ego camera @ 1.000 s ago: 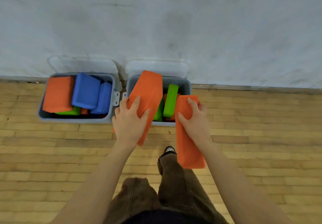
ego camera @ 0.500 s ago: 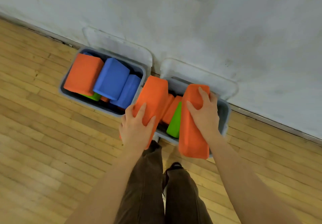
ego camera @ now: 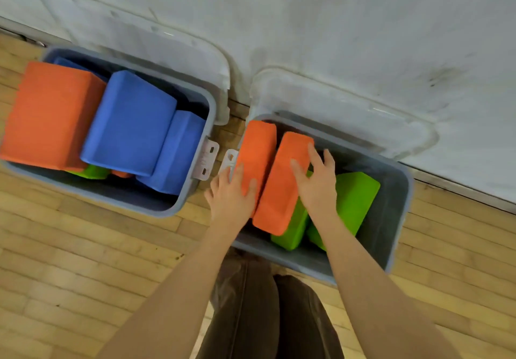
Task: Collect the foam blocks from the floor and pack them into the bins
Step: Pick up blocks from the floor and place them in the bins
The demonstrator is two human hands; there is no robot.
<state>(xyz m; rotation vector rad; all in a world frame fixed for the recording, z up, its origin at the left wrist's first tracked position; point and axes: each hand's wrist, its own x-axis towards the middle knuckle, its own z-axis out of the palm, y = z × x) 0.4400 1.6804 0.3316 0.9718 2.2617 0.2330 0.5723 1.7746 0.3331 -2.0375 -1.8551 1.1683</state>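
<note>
left hand (ego camera: pixel 230 191) lies flat, fingers spread, pressing one orange block (ego camera: pixel 258 157) at the left end of the right bin (ego camera: pixel 396 219). right hand (ego camera: pixel 317 182) is open-palmed on a second orange block (ego camera: pixel 282 188) just beside it, not clenched. both orange blocks stand on edge, touching, over two green blocks (ego camera: pixel 354 202). left bin (ego camera: pixel 195 188) by the wall already holds orange, blue and green blocks and looks nearly full. floor (ego camera: pixel 83 247) in view shows no loose blocks; judging by that, packing is near done, only seating these two remains.
</note>
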